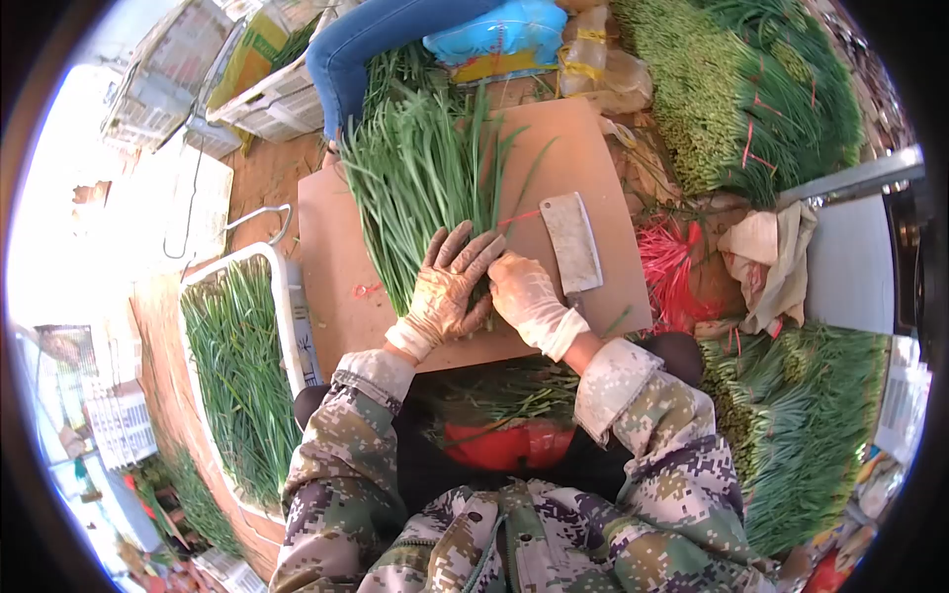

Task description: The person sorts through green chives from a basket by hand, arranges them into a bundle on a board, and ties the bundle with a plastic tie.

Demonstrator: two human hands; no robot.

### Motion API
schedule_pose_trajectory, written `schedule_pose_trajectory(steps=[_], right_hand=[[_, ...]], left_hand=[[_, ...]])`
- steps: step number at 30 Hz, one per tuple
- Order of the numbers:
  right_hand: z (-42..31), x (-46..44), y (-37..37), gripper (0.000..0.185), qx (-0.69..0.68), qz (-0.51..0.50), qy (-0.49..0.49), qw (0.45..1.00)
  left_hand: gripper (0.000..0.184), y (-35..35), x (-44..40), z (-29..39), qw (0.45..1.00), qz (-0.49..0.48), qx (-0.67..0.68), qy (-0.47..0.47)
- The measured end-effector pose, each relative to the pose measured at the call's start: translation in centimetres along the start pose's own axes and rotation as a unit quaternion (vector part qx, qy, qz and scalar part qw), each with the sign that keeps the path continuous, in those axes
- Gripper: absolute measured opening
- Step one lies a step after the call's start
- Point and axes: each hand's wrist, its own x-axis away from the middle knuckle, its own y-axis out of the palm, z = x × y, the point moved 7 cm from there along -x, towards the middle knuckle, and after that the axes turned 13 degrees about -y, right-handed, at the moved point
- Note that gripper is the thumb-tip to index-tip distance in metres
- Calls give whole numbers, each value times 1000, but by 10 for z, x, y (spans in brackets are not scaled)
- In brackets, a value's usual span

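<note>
A thick bunch of long green leaves, which look like garlic chives, lies on a brown board. My gloved left hand rests flat across the lower part of the bunch, fingers stretched and spread. Right beside it, at the bunch's right edge, my gloved right hand is closed with curled fingers; what they grip is hidden. A thin red string shows on the board just above my hands. To the right lies a cleaver with a stained blade, its handle toward me.
A white crate of green leaves stands at left. Red strings hang right of the board, near a crumpled cloth. Stacked bundles fill the upper right, more bundles the lower right. Another person's jeans-clad leg is beyond the board.
</note>
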Motion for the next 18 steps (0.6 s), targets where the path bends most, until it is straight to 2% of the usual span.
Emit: schedule_pose_trajectory(steps=[1,3,5,7,9,11,13,15,17,18], right_hand=[[7,1,6,13,-3,7,7,1000],[17,-1,19,16,-16,-23,1,1000],[23,-3,-7,23,-56,-52,20,997],[57,-3,-15,25,-92,49,109,988],[70,-3,-17,27,-63,51,152,985],[71,-10,4,27,-46,42,144,988],[63,-17,7,26,-30,105,157,982],[61,-31,20,25,-58,67,168,982],[53,-40,20,27,-129,160,119,971],[51,-42,24,30,-144,162,104,971]], left_hand=[[73,5,-1,-1,999,-34,-11,-10],[72,9,-4,0,999,-36,-14,-14],[73,14,-4,-2,998,-46,-38,-28],[64,19,-1,-6,998,-41,-44,-23],[60,21,0,-4,997,-47,-59,-23],[62,22,0,-1,997,-51,-61,-21],[64,23,1,0,996,-52,-63,-17],[69,19,1,1,997,-53,-44,-31],[71,14,1,-2,998,-24,-19,-50],[71,13,4,-4,998,-22,-22,-53]])
